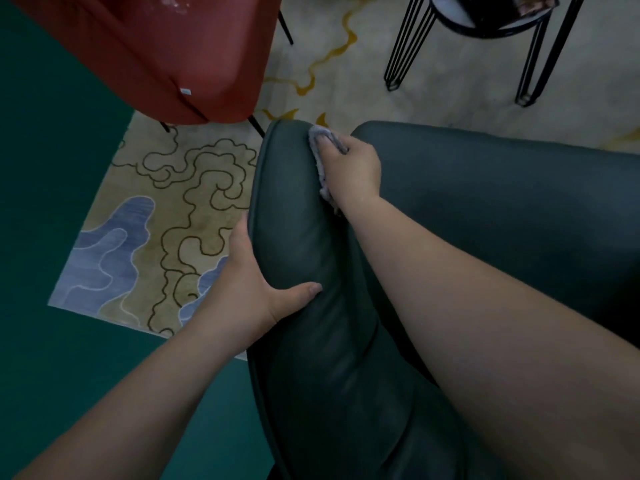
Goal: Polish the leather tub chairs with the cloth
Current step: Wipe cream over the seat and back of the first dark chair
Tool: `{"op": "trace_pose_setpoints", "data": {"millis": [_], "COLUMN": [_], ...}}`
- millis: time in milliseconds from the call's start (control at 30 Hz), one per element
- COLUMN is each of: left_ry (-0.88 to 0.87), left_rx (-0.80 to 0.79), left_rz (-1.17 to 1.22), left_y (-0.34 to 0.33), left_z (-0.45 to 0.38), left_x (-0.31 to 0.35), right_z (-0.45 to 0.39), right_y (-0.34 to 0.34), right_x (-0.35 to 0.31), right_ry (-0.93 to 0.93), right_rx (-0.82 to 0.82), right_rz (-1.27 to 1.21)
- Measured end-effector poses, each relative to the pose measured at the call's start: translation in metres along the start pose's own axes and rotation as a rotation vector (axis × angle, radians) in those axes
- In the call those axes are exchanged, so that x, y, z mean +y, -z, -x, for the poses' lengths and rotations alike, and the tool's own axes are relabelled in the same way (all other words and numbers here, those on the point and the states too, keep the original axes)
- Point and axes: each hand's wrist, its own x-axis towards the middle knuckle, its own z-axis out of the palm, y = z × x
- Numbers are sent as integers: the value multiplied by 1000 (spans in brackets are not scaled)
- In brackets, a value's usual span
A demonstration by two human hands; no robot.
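Observation:
A dark green leather tub chair (pixel 301 216) fills the lower right, its padded arm running up the middle of the view. My right hand (pixel 351 169) holds a pale grey cloth (pixel 318 147) against the far end of that arm, fingers curled over the cloth. My left hand (pixel 254 271) grips the arm's outer edge nearer to me, thumb lying across the top and fingers wrapped down the outer side. A red tub chair (pixel 166 53) stands at the upper left.
A patterned beige, blue and yellow rug (pixel 156 209) lies under both chairs, with teal floor (pixel 52 202) to the left. A round side table on black wire legs (pixel 530 46) stands at the upper right, holding something on top.

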Motion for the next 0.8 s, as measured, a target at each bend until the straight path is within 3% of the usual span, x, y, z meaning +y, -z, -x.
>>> {"op": "trace_pose_setpoints", "data": {"millis": [100, 200, 467, 633, 800], "left_ry": [2, 2, 36, 23, 23], "left_rx": [13, 10, -33, -90, -49], "left_rz": [-19, -3, 35, -69, -357], "left_y": [0, -1, 4, 25, 73], "left_z": [1, 1, 10, 32, 50], "left_x": [-2, -2, 8, -2, -24], "right_z": [13, 47, 147, 153, 152], "right_y": [15, 36, 114, 144, 126], "right_x": [18, 38, 44, 1, -48], "right_ry": [-143, -162, -321, -278, -202], "right_rx": [20, -27, -314, -98, -46], "right_rz": [70, 68, 238, 245, 266]}}
